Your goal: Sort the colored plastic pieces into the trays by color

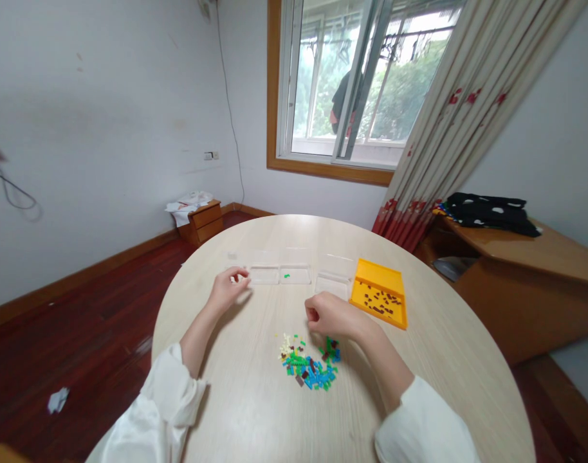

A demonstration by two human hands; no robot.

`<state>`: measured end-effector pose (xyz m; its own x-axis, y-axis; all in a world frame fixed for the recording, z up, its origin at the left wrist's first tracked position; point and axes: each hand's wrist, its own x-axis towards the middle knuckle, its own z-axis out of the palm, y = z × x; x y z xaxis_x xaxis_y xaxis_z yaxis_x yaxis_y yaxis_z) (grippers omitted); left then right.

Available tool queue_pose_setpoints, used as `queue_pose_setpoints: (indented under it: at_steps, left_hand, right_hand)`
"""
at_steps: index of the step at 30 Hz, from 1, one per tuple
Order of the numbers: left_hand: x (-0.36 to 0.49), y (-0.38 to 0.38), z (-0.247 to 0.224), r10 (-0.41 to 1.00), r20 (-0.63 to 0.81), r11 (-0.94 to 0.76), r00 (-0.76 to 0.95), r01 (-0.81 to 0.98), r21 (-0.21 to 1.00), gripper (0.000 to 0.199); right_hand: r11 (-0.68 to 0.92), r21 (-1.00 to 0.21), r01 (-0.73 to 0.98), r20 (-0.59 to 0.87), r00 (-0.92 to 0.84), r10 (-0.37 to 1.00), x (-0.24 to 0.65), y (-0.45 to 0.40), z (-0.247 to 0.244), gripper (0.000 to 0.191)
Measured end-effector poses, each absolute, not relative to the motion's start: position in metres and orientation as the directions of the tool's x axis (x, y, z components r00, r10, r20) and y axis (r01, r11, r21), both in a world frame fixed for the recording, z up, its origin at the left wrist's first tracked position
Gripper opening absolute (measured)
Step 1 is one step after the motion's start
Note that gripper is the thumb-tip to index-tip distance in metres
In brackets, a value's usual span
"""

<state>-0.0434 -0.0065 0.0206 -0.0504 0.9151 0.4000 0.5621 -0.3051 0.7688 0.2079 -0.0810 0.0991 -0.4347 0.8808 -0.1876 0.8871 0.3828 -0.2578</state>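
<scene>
My left hand (228,287) is over the left side of the table, its thumb and forefinger pinched beside the leftmost clear plastic box (264,275). Whatever may be between those fingertips is too small to tell. Above the loose pile of small building bricks (313,372), my right hand (331,314) is curled closed, and its fingertips are hidden. Blue, green, pale yellow and dark brown bricks mix in the pile. One clear box (301,277) holds a small green piece (287,276). Another clear box (333,289) lies just behind my right hand.
An open yellow case (381,269) with several dark brown bricks (381,301) lies at the right of the round table (255,411). Beyond are a small drawer cabinet (204,222), a window, a curtain and a wooden desk (540,270) with dark cloth. Someone stands outside the window.
</scene>
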Motion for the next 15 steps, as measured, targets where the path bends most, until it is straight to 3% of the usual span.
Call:
queue_pose_setpoints:
  at_steps: [3,6,9,15]
  left_hand:
    - [-0.020,-0.028,0.023,0.886,0.267,-0.429,0.378,0.451,0.783,0.013]
    - [-0.003,-0.043,0.022,0.744,0.090,-0.442,0.662,0.387,0.809,0.016]
    - [0.003,-0.048,0.020,0.664,0.028,-0.466,0.747,0.384,0.797,0.021]
    - [0.003,-0.047,0.019,0.673,0.007,-0.487,0.740,0.436,0.757,0.021]
  right_hand:
    - [0.335,-0.295,0.895,-0.156,-0.391,0.907,0.220,-0.080,0.107,0.010]
    - [0.304,-0.324,0.896,-0.089,-0.349,0.933,0.237,-0.078,0.116,0.012]
    - [0.251,-0.336,0.908,-0.023,-0.274,0.962,0.261,-0.075,0.121,0.014]
    - [0.017,-0.251,0.968,0.010,-0.015,1.000,0.314,-0.066,0.116,0.013]
